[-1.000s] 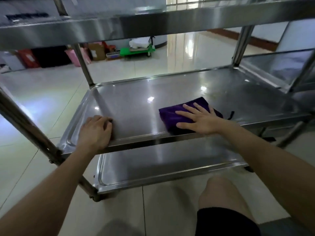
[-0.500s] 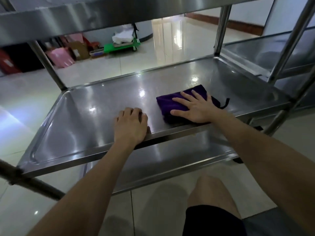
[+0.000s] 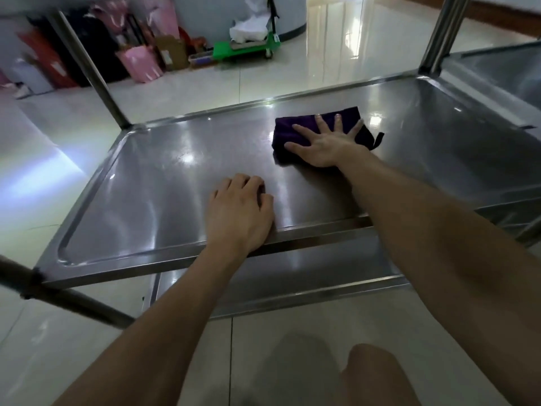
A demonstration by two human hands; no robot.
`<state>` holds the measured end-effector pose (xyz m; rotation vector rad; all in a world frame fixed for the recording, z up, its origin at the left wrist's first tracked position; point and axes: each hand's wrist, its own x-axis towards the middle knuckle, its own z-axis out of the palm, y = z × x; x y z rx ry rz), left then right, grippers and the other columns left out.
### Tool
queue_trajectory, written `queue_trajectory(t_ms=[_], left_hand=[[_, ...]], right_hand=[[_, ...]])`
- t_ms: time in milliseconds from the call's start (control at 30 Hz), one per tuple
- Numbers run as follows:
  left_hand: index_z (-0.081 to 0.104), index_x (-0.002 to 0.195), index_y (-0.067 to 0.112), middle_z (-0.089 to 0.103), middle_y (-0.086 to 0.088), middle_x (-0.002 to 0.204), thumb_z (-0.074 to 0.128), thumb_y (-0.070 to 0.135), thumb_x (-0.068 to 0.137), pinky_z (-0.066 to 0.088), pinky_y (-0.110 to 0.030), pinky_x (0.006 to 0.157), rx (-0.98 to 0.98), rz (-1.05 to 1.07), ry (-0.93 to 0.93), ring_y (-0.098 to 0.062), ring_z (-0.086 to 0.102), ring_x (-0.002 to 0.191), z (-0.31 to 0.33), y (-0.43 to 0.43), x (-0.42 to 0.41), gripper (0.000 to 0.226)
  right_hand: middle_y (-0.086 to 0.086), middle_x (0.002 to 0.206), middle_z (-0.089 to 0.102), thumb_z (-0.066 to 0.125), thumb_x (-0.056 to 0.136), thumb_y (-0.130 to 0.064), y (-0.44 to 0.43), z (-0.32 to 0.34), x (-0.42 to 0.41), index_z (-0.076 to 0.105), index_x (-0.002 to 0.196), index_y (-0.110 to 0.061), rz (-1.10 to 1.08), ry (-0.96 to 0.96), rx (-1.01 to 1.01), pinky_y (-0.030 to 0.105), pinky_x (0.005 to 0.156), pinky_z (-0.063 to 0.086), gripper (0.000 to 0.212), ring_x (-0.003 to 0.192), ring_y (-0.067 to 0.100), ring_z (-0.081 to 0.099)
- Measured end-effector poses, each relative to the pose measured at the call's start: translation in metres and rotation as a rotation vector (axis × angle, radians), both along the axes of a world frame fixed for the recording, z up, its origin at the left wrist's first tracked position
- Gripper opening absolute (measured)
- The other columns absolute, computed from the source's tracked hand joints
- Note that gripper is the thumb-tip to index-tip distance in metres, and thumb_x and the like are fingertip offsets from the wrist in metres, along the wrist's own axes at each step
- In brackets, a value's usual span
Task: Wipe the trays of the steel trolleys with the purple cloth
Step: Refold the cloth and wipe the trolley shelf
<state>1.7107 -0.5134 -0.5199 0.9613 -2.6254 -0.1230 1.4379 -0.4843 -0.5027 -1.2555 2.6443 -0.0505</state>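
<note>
A folded purple cloth (image 3: 288, 133) lies on the middle tray (image 3: 146, 200) of a steel trolley, right of its centre. My right hand (image 3: 325, 145) presses flat on the cloth, fingers spread, covering its near right part. My left hand (image 3: 240, 210) rests on the tray's near rim with its fingers curled onto the tray surface. A lower tray (image 3: 307, 276) shows beneath the near rim.
Steel posts rise at the tray's far left corner (image 3: 96, 74) and far right corner (image 3: 442, 33). A second trolley's tray (image 3: 503, 71) adjoins on the right. Across the tiled floor stand a green cart (image 3: 243, 49), pink bags (image 3: 140, 64) and boxes. My knee (image 3: 377, 373) is below.
My right hand has pushed the cloth farther across the tray, away from the near rim. My left hand has shifted right along the rim. The view has moved closer and lower.
</note>
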Motion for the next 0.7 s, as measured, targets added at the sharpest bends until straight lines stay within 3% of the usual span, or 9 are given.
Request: queue_trajectory(t_ms=[267,467,700], left_hand=[[0.068,0.133,0.028,0.066,0.002,0.136,0.043,0.039,0.109,0.046,-0.043,0.107,-0.013,0.043,0.035,-0.021,0.058,0.122,-0.004,-0.028,0.001,0.036],[0.071,0.134,0.027,0.07,0.001,0.136,0.04,0.039,0.11,0.051,-0.047,0.108,-0.002,0.017,-0.007,-0.022,0.06,0.12,0.003,-0.044,-0.007,0.042],[0.071,0.132,0.017,0.068,-0.011,0.135,0.04,0.039,0.111,0.051,-0.051,0.105,-0.001,0.037,-0.092,-0.033,0.061,0.119,0.018,-0.041,-0.027,0.044]], right_hand=[[-0.002,0.181,-0.015,0.009,0.082,-0.103,0.016,-0.009,0.035,-0.001,0.165,-0.062,0.154,0.009,0.003,0.081,0.115,-0.024,0.093,0.163,0.044,-0.022],[-0.005,0.182,-0.013,0.008,0.085,-0.102,0.08,-0.017,0.06,-0.001,0.165,-0.062,0.253,0.01,-0.038,0.079,0.118,-0.023,0.09,0.164,0.041,-0.02],[-0.01,0.182,-0.01,0.013,0.092,-0.095,0.151,-0.013,0.045,0.005,0.167,-0.059,0.146,-0.029,-0.068,0.073,0.123,-0.02,0.084,0.166,0.032,-0.017]])
